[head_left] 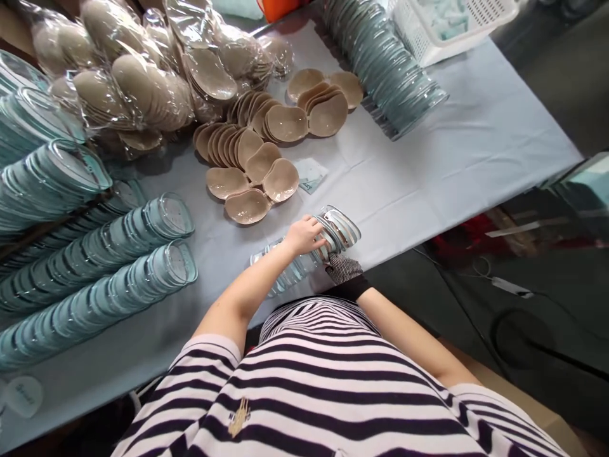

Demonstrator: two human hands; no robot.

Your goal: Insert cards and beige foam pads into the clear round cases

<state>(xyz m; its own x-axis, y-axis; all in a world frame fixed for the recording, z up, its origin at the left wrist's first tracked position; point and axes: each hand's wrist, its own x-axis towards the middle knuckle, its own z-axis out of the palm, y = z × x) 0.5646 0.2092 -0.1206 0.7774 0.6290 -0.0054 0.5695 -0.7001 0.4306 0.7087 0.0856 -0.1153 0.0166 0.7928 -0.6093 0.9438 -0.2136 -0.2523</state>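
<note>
A short row of clear plastic cases (340,227) with pale blue rims lies along the table's near edge. From above, my bare left hand (304,235) grips the row, its fingers curled over the cases. My right hand (344,269), in a dark speckled glove, holds the near side of the same cases; its fingertips are partly hidden. More of the clear cases (292,276) extend under my left forearm. Beyond my hands, shiny beige adhesive bra cups (247,207) lie joined in pairs, with stacked ones behind. A small printed packet (311,176) rests beside them.
Long rows of pale blue cases (118,279) fill the left side. Bagged beige cups (137,82) are piled at the back left. Another case row (380,57) and a white basket (457,41) stand at the back right. The table edge (476,212) runs diagonally on the right.
</note>
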